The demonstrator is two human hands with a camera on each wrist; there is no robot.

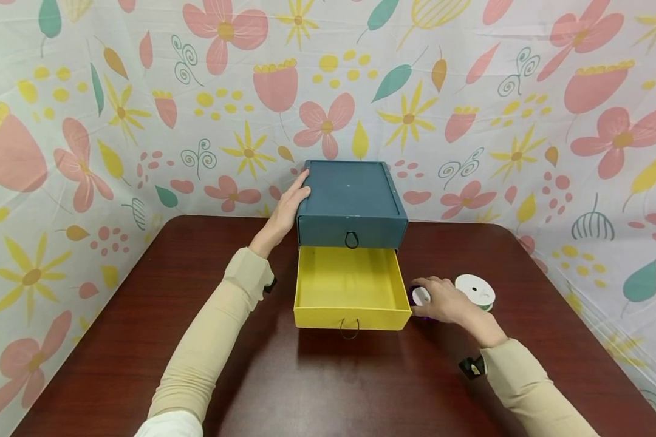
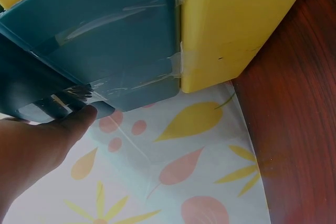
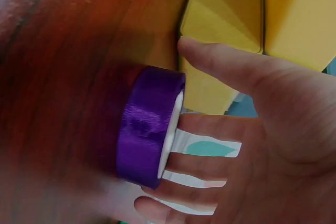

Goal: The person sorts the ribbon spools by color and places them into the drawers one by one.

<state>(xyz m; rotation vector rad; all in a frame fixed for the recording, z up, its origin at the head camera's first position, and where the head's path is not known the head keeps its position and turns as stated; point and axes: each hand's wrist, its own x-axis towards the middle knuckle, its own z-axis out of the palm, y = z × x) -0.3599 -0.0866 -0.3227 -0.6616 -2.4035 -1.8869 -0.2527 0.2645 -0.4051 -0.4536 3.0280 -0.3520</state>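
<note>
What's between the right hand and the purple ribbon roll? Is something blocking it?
Nothing visible stands between the right hand and the purple ribbon roll; its palm faces the roll. The yellow drawer is beside them, not between.

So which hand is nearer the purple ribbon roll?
Right. The right hand is right at the purple ribbon roll; the left hand rests against the blue box, farther away.

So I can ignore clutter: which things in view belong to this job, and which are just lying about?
Likely in the job:
purple ribbon spool, at the right fingers
open yellow drawer
blue box, touched by the left fingers

Apparently lying about:
white-and-green spool, untouched, though it may belong
floral cloth
</note>
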